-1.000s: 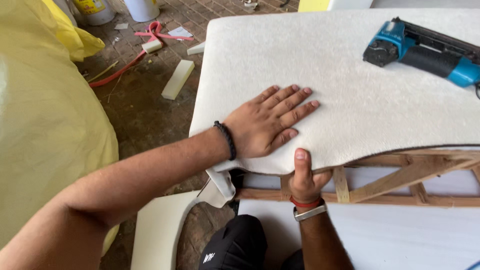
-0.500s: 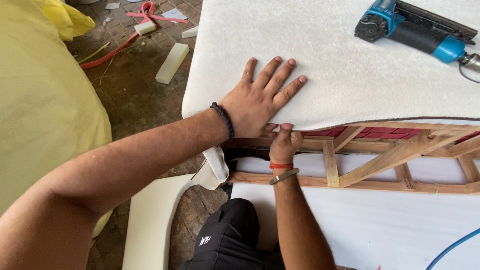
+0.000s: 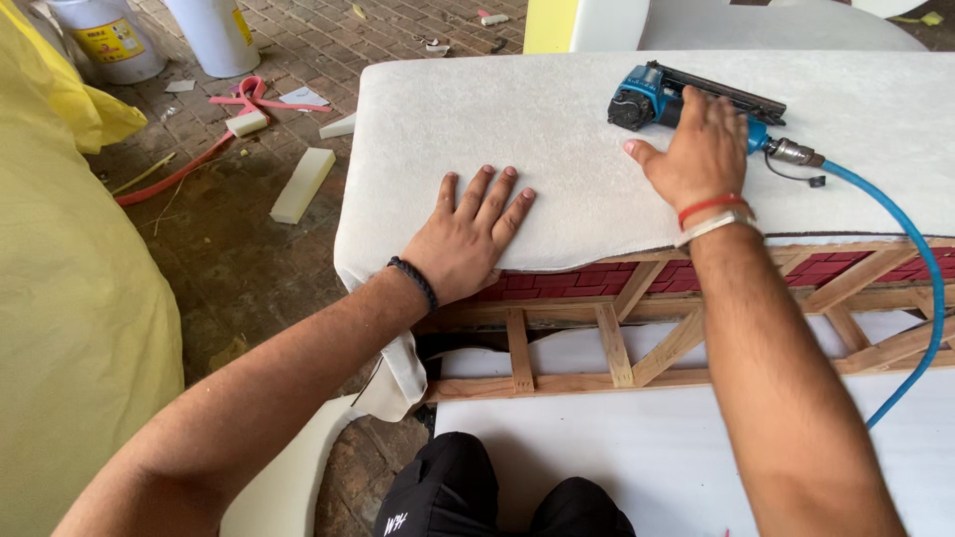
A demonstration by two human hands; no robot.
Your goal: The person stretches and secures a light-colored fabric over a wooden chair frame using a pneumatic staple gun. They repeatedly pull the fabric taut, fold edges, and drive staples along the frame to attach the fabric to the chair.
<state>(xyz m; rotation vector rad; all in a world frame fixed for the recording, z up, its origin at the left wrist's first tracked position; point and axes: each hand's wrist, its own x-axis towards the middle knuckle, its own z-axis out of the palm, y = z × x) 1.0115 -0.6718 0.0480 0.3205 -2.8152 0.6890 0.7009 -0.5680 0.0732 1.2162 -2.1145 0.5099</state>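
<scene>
Left hand (image 3: 468, 239) lay flat, fingers spread and released, pressing the white padding sheet (image 3: 557, 129) down at its front edge over the wooden frame (image 3: 617, 343). Right hand (image 3: 696, 149) was draped over the blue pneumatic stapler (image 3: 662, 99) resting on top of the padding, fingers curling around its body. The padding looked soft, fuzzy and limp, best held near the edge; the stapler looked hard and hefty, its blue air hose (image 3: 910, 259) trailing away
</scene>
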